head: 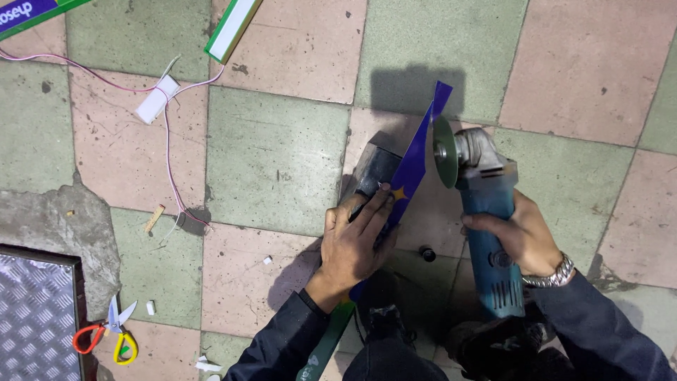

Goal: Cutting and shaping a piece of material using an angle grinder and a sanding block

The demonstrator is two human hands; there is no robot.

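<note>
My left hand (355, 240) presses a long blue strip (417, 152) with a yellow star down onto a dark block (374, 168) on the tiled floor. The strip runs from near my knees up to the right, standing on edge. My right hand (522, 236), with a metal watch on the wrist, grips the blue body of an angle grinder (490, 233). The grinder's round disc (444, 152) sits right beside the strip's upper part, touching or nearly touching it.
Scissors with red and yellow handles (106, 335) lie at the lower left by a checkered metal plate (35, 310). A white connector with pink wires (156, 99) lies at the upper left. A green-edged white panel (233, 28) lies at the top. A small dark ring (427, 252) is between my hands.
</note>
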